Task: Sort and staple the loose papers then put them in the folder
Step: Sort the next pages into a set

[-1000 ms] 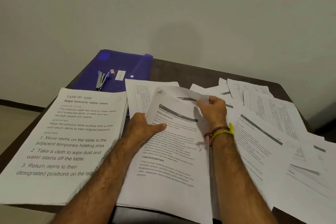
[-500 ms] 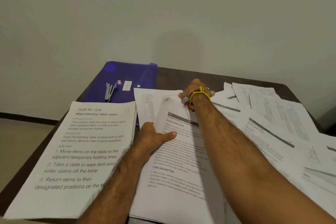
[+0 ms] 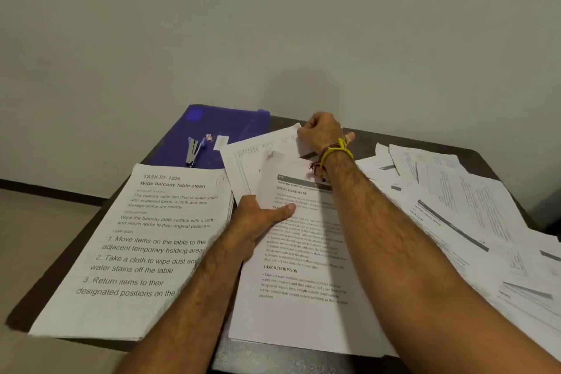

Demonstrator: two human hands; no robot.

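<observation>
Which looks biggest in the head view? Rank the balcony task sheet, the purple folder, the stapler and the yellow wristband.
1. balcony task sheet, though it lies nearest the camera
2. purple folder
3. stapler
4. yellow wristband, near the stapler's size; that order is unsure

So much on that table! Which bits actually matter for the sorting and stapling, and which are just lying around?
Part of the job:
- loose papers
- table sheet, pinched by the right hand
- wardrobe sheets, held by the left hand
- balcony stack
- stapler
- purple folder

Lying about:
- small red box, contents unclear
- wristbands
</observation>
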